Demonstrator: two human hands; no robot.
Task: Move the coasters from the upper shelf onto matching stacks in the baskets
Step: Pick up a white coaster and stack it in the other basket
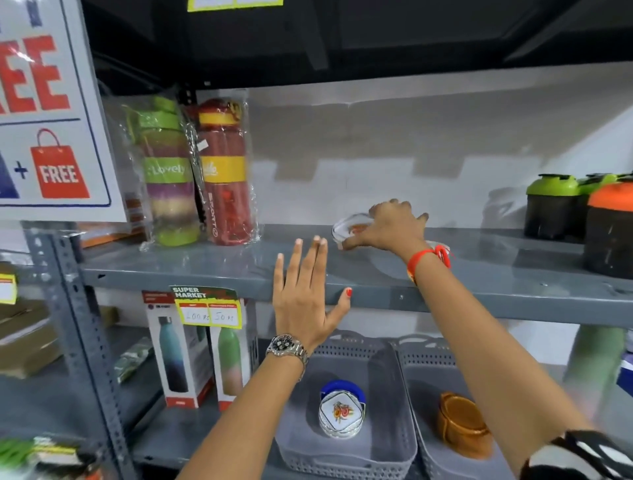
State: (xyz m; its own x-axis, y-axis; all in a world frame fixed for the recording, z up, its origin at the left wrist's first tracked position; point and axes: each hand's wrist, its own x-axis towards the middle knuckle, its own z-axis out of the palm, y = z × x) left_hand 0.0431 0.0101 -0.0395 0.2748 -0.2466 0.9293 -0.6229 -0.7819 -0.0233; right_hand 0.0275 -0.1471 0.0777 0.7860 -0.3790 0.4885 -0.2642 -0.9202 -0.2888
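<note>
Coaster (351,226) under right hand (387,226)

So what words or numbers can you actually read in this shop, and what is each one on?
"FREE": red bag picture on the white poster, under cut-off red letters "EE".
"Lovely": green band of the striped bottle.
"SPORT": side of the red bottle; its yellow band is too blurred.
"SUPER MARKET": shelf price tag, with handwritten "100" and "50".
Unreadable: the bottle boxes below, the yellow tag at top.
</note>
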